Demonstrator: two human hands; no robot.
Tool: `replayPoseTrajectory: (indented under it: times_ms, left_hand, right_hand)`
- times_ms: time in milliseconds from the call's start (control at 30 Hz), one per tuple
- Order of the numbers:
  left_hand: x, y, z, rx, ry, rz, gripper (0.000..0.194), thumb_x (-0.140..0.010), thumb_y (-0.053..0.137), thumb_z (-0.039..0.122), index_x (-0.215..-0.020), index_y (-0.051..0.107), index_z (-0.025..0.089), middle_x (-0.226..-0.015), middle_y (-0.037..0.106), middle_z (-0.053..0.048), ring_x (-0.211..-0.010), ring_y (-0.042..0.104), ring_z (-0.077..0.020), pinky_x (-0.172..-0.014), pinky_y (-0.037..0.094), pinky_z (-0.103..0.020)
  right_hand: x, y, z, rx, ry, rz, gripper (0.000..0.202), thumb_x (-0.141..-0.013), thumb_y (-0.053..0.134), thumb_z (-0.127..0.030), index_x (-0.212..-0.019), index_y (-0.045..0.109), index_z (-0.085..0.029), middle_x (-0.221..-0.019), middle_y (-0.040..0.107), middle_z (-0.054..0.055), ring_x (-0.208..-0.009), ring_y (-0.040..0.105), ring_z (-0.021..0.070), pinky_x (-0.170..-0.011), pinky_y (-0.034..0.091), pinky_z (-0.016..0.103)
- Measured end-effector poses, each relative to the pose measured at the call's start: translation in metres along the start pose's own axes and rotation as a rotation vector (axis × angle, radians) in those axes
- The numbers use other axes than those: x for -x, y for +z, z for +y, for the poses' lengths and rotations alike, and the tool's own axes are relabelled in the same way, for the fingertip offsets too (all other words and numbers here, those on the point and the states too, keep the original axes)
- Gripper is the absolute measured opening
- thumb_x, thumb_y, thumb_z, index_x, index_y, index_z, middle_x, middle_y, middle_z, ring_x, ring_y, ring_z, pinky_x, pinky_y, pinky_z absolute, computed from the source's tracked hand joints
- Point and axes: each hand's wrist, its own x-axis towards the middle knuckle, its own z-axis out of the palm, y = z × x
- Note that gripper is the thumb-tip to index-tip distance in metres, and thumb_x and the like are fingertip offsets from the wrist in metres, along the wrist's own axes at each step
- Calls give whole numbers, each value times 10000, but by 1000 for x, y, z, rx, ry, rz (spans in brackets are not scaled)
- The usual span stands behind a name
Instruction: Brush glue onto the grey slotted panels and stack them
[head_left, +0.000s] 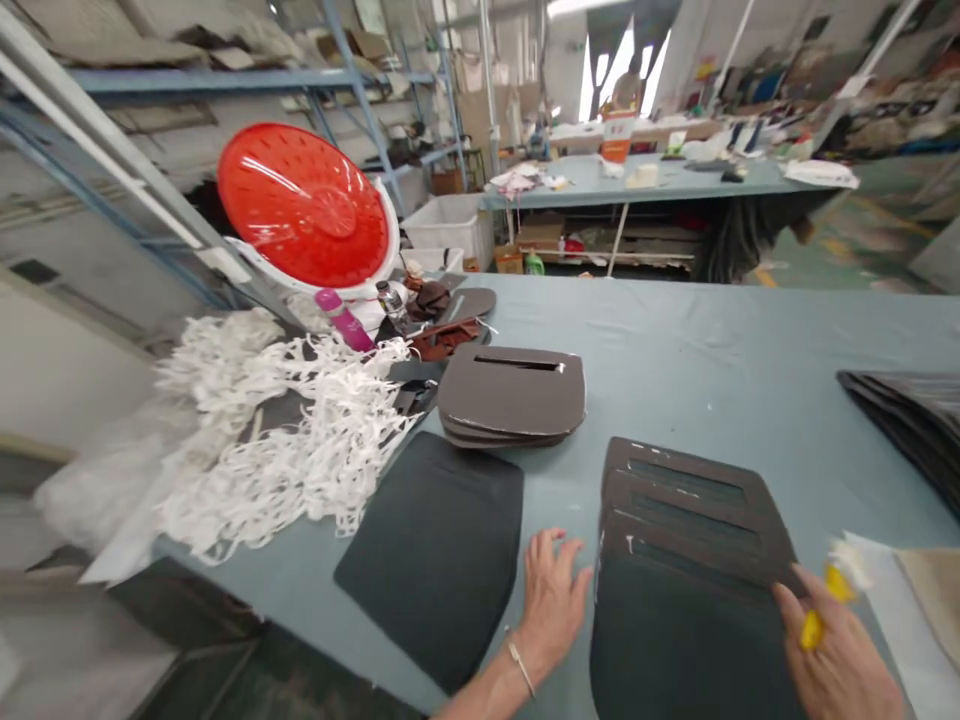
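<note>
My left hand is just above or on the table, fingers apart and slightly bent, holding nothing. It sits between a plain dark green-black panel on its left and a larger dark panel on its right. Along the far end of that right-hand panel lie brown slotted strips, with whitish marks on their edges. In my right hand is a yellow-handled brush with a blurred whitish tip. The right thumb and fingertips reach the panel's right edge; whether they also grip it I cannot tell.
A stack of brown slotted pieces stands beyond the plain panel. To the left are tangled white strips, a pink bottle and a tilted red basin. Folded black material and a white sheet lie right.
</note>
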Motion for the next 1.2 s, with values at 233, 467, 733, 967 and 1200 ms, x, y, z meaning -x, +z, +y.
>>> replayPoseTrajectory:
  times_ms: [233, 467, 733, 967, 1200]
  left_hand:
    - [-114, -98, -46, -115, 59, 357, 269, -883, 440, 234, -1124, 558, 233, -1207, 498, -99, -1194, 419, -243, -1012, 339, -479]
    - [-177, -117, -85, -206, 147, 334, 356, -851, 471, 192, -1196, 546, 237, -1225, 508, -110, -1186, 425, -291, -995, 358, -527]
    - [-181, -118, -99, -240, 128, 355, 353, -866, 502, 287, -1216, 542, 301, -1261, 511, -46, -1157, 451, -246, -958, 410, -467]
    - [-184, -121, -96, -301, 115, 298, 343, -888, 469, 344, -1222, 546, 333, -1277, 524, -36, -1184, 450, -232, -964, 401, -433]
    - [-184, -127, -90, -355, 164, 263, 350, -894, 450, 306, -1227, 559, 296, -1273, 528, -73, -1167, 458, -261, -953, 390, -443]
  right_hand:
    - [-116, 21, -236, -737, 107, -152, 441, -791, 552, -540, -1030, 626, -178, -740, 634, 56, -572, 571, 158, -533, 453, 265]
    - [-138, 110, -453, -1068, -145, -589, 225, -745, 586, -350, -860, 652, -169, -649, 605, -16, -522, 530, 101, -504, 412, 201]
    - [-196, 195, -508, -782, -64, -298, 224, -752, 502, -332, -796, 669, -189, -555, 597, -24, -510, 554, 130, -559, 426, 228]
    - [-230, 184, -414, -645, 153, -244, 267, -733, 483, -369, -735, 665, -173, -525, 623, 9, -495, 595, 158, -550, 433, 236]
    - [-225, 123, -298, -428, 341, -38, 276, -719, 461, -361, -707, 648, -159, -513, 619, 20, -508, 590, 166, -595, 415, 248]
